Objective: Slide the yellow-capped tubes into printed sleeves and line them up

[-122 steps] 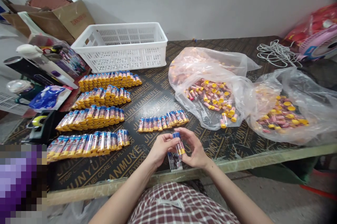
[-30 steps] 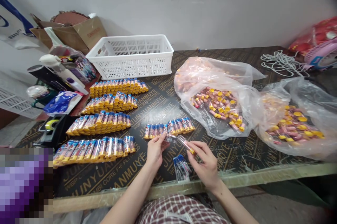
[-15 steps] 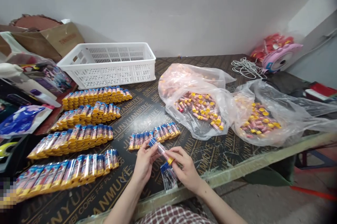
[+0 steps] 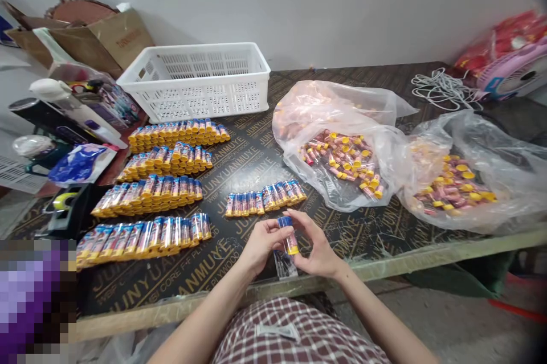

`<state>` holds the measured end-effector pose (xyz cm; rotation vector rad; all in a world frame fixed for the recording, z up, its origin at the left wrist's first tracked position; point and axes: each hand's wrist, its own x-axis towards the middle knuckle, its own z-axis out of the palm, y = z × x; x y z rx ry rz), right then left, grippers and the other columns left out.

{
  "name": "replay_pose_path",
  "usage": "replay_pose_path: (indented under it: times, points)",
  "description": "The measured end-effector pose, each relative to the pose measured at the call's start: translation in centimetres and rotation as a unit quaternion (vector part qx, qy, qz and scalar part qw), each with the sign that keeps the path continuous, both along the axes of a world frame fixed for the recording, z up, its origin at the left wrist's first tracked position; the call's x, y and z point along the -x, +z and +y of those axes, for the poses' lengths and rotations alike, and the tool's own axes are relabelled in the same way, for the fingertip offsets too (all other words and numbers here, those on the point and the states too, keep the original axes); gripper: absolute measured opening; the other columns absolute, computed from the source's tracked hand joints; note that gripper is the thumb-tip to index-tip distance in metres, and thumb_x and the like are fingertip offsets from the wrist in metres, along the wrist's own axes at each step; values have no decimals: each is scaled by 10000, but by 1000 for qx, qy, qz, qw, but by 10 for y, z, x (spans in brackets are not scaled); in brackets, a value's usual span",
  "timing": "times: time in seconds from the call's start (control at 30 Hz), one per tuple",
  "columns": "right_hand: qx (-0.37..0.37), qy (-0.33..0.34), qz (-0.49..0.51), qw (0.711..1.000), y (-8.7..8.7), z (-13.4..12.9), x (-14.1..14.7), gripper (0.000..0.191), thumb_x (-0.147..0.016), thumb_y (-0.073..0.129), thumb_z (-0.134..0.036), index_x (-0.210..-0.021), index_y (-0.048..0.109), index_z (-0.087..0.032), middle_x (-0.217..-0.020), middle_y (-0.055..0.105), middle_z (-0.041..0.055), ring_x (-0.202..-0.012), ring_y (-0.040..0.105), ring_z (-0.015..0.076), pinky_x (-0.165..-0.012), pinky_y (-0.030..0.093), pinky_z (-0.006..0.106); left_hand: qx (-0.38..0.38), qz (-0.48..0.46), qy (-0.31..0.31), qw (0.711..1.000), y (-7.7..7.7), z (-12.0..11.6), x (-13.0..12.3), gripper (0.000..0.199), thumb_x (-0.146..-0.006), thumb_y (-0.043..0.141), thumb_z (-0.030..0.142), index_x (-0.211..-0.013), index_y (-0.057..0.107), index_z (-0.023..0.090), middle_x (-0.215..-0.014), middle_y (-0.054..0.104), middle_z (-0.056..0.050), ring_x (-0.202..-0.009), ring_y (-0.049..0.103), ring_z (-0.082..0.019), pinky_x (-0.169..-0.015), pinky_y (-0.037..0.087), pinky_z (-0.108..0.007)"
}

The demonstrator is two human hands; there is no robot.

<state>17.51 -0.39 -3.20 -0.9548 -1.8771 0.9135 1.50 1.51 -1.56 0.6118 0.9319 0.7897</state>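
Observation:
A small clear tube (image 4: 288,237) with a blue end and a yellow end stands nearly upright between my hands, its printed pink-red middle partly covered. My left hand (image 4: 264,243) pinches it from the left, thumb across its front. My right hand (image 4: 319,249) curves around the tube's right side, fingers by the blue end and thumb near the yellow end. Beneath my hands, clear plastic sleeves (image 4: 285,266) lie at the table's edge, mostly hidden. Just beyond, a short row of similar tubes (image 4: 265,199) lies on the dark table (image 4: 231,241).
Stacked rows of tubes (image 4: 147,237) fill the left side, before a white basket (image 4: 205,93). At right, an open plastic bag (image 4: 337,119) and a second bag (image 4: 508,147) hold loose yellow-capped tubes. White cord (image 4: 444,89) and a pink fan (image 4: 513,70) sit at the far right.
The tube has turned from slanting to nearly upright. My right hand has shifted from pinching its yellow end to spanning its side. The camera view has shifted.

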Motion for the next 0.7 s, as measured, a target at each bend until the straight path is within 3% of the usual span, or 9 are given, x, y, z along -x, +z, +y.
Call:
replay_pose_path:
  times: [0.7]
  points:
    - [9, -5, 64, 998, -8, -1, 2, 882, -588, 534, -35, -1406, 278, -243, -1353, 463, 95, -1196, 514, 253, -1011, 453, 409, 0, -4, -15, 1000, -3, -3, 0, 445, -564, 828, 359, -880, 678, 84, -651, 639, -11, -521, 537, -72, -486, 403, -178]
